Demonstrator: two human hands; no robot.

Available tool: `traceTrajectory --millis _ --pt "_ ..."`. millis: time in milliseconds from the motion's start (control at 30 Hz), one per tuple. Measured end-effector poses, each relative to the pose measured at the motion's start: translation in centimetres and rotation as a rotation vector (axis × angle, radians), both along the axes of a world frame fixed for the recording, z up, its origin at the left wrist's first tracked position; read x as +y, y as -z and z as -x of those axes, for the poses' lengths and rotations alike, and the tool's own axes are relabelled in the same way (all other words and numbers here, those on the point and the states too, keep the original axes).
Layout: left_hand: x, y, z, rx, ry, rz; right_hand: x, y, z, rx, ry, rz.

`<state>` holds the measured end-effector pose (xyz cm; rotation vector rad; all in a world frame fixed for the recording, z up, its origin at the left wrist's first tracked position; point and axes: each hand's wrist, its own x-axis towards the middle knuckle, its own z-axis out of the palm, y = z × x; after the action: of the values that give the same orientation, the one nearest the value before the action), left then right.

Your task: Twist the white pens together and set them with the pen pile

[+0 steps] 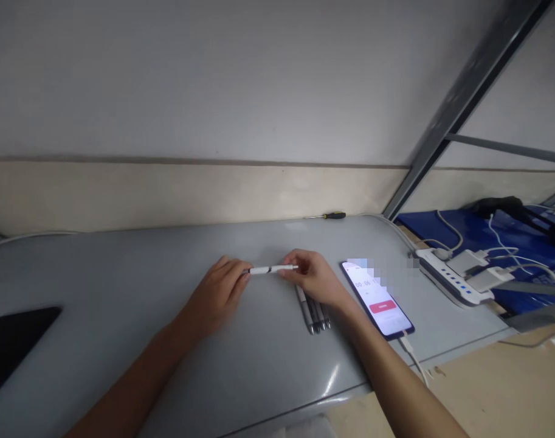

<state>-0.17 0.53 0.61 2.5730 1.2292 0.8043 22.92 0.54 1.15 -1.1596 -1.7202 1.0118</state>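
Between my two hands a white pen [259, 270] with dark bands lies level, just over the grey tabletop [135, 280]. My left hand [222, 289] has its fingers closed round the pen's dark left end. At the pen's right end, the thumb and fingertips of my right hand [311, 277] pinch it near its narrow tip. Several more pens [312, 313] lie side by side below my right hand, their upper parts hidden under it and their silvery ends toward me.
A phone [382, 304] with a lit timer screen lies right of my right forearm, a white cable plugged in. Farther right is a power strip [455, 277] with chargers. A screwdriver [334, 215] rests by the wall. A black flat object [17, 340] lies at left.
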Motion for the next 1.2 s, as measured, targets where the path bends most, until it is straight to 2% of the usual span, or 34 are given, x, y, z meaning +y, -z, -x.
traceTrajectory --millis 100,233,333,400,533,700,800,933,1000,1067,1133,1200 --pt "0.0 0.06 -0.01 0.004 0.011 0.007 -0.04 -0.01 -0.03 -0.046 0.0 0.039" --pt "0.09 0.26 0.04 0.004 0.008 -0.008 -0.06 -0.06 -0.07 0.018 0.002 -0.058" --pt "0.15 0.37 0.1 -0.001 0.013 -0.016 -0.07 -0.08 -0.08 -0.038 -0.038 0.002" --pt "0.16 0.4 0.12 -0.004 0.013 -0.02 -0.07 -0.06 -0.08 -0.055 -0.013 0.033" --pt "0.16 0.42 0.21 0.001 0.003 -0.017 -0.02 0.05 -0.11 -0.028 -0.019 -0.079" --pt "0.12 0.33 0.25 0.008 0.022 -0.004 -0.08 0.13 -0.02 -0.129 -0.03 -0.032" --pt "0.18 0.35 0.28 0.019 0.008 0.002 -0.23 -0.01 0.14 -0.085 -0.011 -0.096" --pt "0.33 0.69 0.44 0.065 -0.013 -0.022 -0.46 -0.22 0.18 -0.131 -0.061 -0.155" --pt "0.34 0.79 0.47 0.099 -0.03 -0.081 -0.5 -0.24 0.13 -0.148 -0.089 -0.115" --pt "0.26 0.67 0.38 0.122 -0.055 -0.159 -0.48 -0.23 0.18 -0.099 -0.126 -0.009" --pt "0.09 0.35 0.17 0.109 -0.062 -0.198 -0.39 -0.19 0.39 0.036 -0.144 0.135" --pt "-0.16 -0.03 -0.1 0.061 -0.031 -0.167 -0.17 -0.13 0.7 0.267 -0.105 0.241"
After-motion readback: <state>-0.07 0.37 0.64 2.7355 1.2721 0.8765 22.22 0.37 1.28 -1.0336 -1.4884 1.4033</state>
